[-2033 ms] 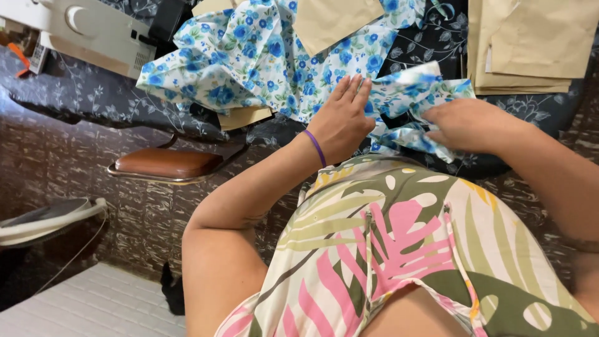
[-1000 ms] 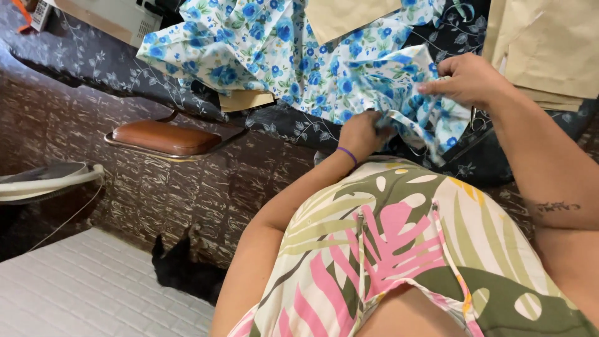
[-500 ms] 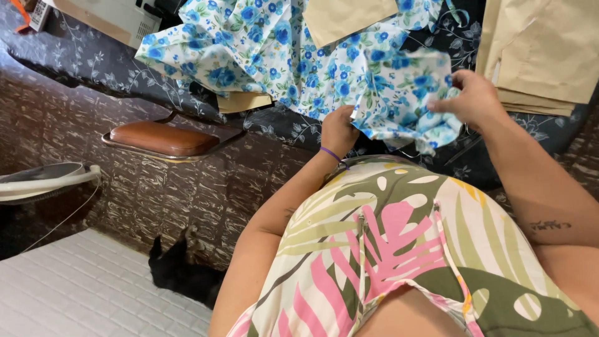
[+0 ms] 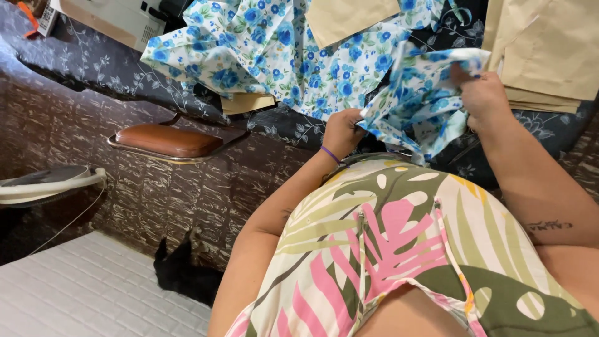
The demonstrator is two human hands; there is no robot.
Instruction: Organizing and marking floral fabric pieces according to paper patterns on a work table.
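Observation:
A white cloth with blue flowers lies spread over a dark floral table cover. My left hand pinches the near edge of this cloth at the table's front. My right hand grips a raised fold of the same cloth and holds it up off the table. A purple band circles my left wrist. Tan paper pieces lie on the table beyond my right hand, and another tan piece rests on top of the cloth.
A brown padded stool stands beside the table at the left. A black animal sits on the floor by a white quilted mat. A white machine stands at the table's far left.
My right hand has lifted the fold of flowered cloth higher and further right. My left hand has shifted from flat on the cloth to pinching its near edge.

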